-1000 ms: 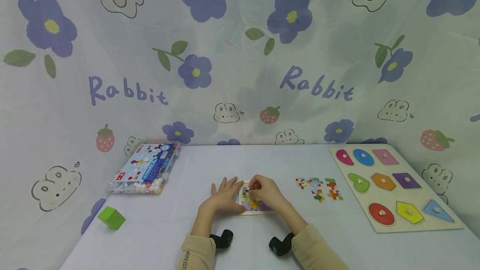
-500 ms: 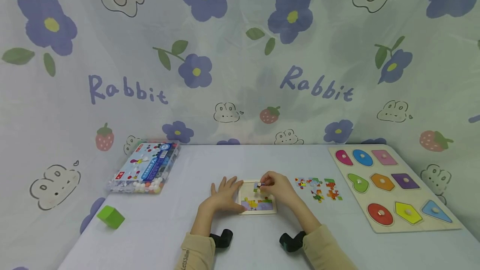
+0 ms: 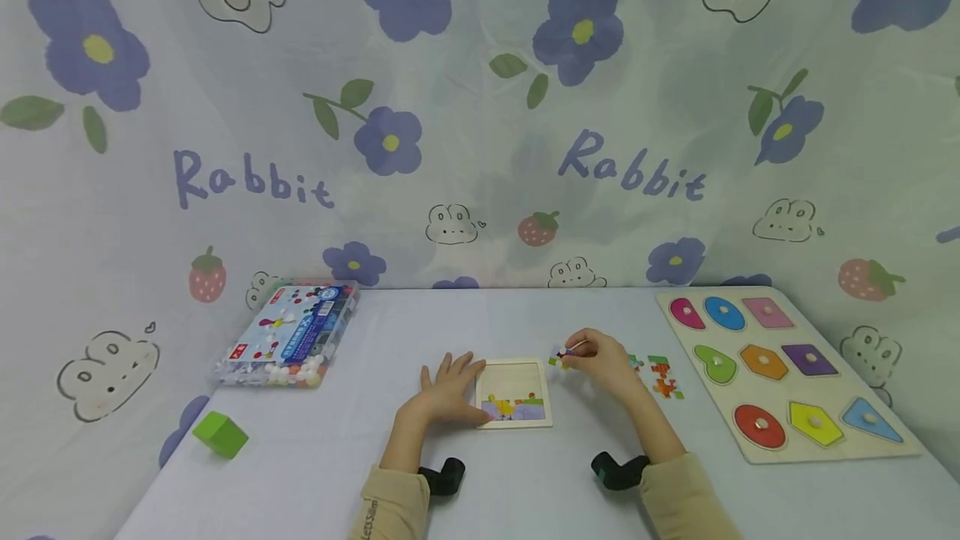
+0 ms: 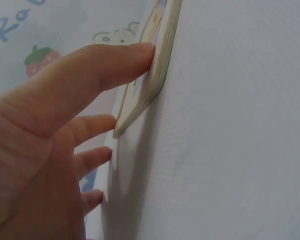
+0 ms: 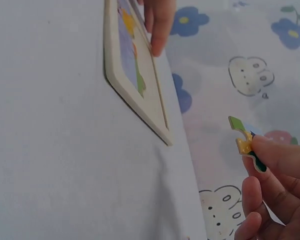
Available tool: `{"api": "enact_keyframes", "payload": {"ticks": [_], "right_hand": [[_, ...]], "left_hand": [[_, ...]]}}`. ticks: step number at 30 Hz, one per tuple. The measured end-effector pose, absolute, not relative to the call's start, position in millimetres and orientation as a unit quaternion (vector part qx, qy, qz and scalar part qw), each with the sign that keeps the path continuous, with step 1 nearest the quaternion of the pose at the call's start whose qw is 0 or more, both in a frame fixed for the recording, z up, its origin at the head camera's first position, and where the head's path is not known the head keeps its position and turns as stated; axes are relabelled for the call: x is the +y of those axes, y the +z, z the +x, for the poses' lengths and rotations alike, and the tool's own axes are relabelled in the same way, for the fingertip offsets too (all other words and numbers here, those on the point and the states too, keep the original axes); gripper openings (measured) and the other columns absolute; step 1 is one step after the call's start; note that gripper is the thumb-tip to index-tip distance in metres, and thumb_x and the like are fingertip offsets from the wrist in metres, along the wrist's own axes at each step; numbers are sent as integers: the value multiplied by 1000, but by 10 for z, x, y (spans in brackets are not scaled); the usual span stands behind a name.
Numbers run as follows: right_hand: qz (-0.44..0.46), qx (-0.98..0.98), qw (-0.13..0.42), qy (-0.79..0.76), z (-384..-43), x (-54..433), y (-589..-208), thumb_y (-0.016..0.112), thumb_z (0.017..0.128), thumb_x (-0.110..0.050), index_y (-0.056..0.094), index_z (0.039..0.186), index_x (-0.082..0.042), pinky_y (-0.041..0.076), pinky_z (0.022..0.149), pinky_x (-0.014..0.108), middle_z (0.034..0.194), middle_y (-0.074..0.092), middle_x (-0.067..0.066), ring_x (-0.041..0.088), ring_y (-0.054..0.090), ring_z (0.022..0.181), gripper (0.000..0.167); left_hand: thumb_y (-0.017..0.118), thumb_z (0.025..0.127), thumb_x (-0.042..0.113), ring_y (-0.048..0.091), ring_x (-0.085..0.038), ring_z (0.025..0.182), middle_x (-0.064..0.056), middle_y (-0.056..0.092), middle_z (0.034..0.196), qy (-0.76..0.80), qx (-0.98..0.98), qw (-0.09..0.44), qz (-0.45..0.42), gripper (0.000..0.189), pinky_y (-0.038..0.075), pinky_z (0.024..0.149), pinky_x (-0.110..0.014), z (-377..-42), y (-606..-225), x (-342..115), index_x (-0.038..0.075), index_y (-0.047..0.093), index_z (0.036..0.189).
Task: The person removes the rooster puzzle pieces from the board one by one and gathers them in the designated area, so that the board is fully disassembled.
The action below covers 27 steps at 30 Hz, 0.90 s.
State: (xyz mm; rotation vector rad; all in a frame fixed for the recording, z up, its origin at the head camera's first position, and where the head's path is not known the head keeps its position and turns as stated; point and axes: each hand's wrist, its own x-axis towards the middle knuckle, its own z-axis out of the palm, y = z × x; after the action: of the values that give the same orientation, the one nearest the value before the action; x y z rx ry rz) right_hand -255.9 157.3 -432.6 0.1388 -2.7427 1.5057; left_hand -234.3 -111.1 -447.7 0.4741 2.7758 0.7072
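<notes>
My left hand lies with fingers spread at the left side of a wooden puzzle frame. Its thumb presses on the frame's rim in the left wrist view. Along the frame's near edge lies a strip of fitted pieces in purple, yellow and green; bare wood shows above it. To the right of the frame, my right hand pinches a jigsaw piece with green, yellow and blue print between thumb and fingers, raised above the table. Loose jigsaw pieces lie beyond that hand, partly hidden by it.
A board of coloured knobbed shapes covers the table's right side. At the back left stands a clear case of beads with a printed lid. A green block sits at the left edge. A patterned curtain hangs behind.
My right hand has lifted the jigsaw piece out from over the puzzle frame and carried it right, toward the loose pieces. The left hand has stayed at the frame.
</notes>
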Motion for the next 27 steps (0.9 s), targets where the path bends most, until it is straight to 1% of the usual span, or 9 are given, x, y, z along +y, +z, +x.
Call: {"api": "enact_keyframes", "payload": {"ticks": [3, 6, 12, 14, 18, 20, 23, 25, 27], "right_hand": [[32, -872, 7, 489, -2578, 1685, -4300, 74, 78, -16, 64, 95, -5, 44, 58, 28, 78, 64, 3, 17, 57, 69, 22], [28, -871, 4, 491, -2579, 1783, -4280, 74, 78, -19, 65, 96, -4, 45, 58, 29, 81, 66, 4, 19, 58, 71, 25], [34, -871, -19, 489, -2580, 1965, -4267, 71, 81, -17, 65, 99, -3, 48, 71, 32, 88, 66, 6, 17, 60, 80, 24], [35, -873, -36, 485, -2581, 2017, -4265, 69, 82, -13, 64, 99, -2, 48, 71, 32, 91, 65, 6, 17, 58, 80, 22], [18, -867, -88, 489, -2566, 2089, -4261, 67, 81, -7, 64, 97, 1, 45, 60, 29, 85, 61, 7, 16, 52, 67, 18], [14, -864, -108, 492, -2556, 2120, -4274, 66, 81, -5, 64, 96, 3, 46, 57, 28, 82, 60, 6, 14, 52, 63, 17], [13, -870, -126, 476, -2541, 2159, -4299, 66, 80, -5, 65, 94, 4, 48, 60, 28, 80, 62, 6, 14, 55, 65, 17], [14, -881, -129, 454, -2532, 2173, -4312, 66, 79, -5, 66, 93, 4, 49, 63, 29, 82, 64, 6, 14, 58, 69, 16], [10, -892, -129, 432, -2531, 2181, -4321, 65, 78, -5, 67, 91, 2, 48, 63, 30, 81, 65, 5, 15, 57, 70, 15]], "left_hand": [[77, 69, 38, 11, -45, 137, -15, 26, 149, 240, 950, 118, 163, 84, -1, 99, -72, -2348, -4477, -1114, 9, 40, 139], [77, 68, 38, 11, -45, 137, -16, 26, 148, 240, 950, 117, 163, 84, -1, 99, -72, -2350, -4473, -1109, 9, 40, 139], [77, 68, 38, 11, -45, 137, -16, 26, 149, 240, 950, 119, 163, 85, -1, 99, -72, -2353, -4479, -1112, 9, 40, 139], [77, 69, 38, 10, -45, 137, -16, 25, 149, 241, 949, 119, 163, 85, -1, 99, -72, -2359, -4481, -1117, 9, 40, 139], [77, 69, 38, 9, -45, 137, -16, 25, 149, 243, 949, 119, 163, 85, -2, 99, -72, -2368, -4481, -1123, 10, 39, 140], [77, 69, 38, 10, -45, 137, -15, 25, 149, 241, 949, 119, 163, 85, -1, 99, -72, -2369, -4484, -1120, 10, 40, 140], [77, 68, 38, 10, -45, 137, -15, 26, 149, 241, 949, 119, 163, 85, -1, 99, -72, -2369, -4485, -1117, 10, 40, 139], [77, 68, 38, 10, -44, 137, -14, 26, 149, 241, 950, 120, 161, 85, -1, 99, -71, -2371, -4491, -1117, 11, 40, 140], [77, 68, 38, 10, -44, 137, -14, 26, 149, 240, 950, 120, 161, 85, -1, 100, -71, -2376, -4496, -1117, 11, 40, 140]]}}
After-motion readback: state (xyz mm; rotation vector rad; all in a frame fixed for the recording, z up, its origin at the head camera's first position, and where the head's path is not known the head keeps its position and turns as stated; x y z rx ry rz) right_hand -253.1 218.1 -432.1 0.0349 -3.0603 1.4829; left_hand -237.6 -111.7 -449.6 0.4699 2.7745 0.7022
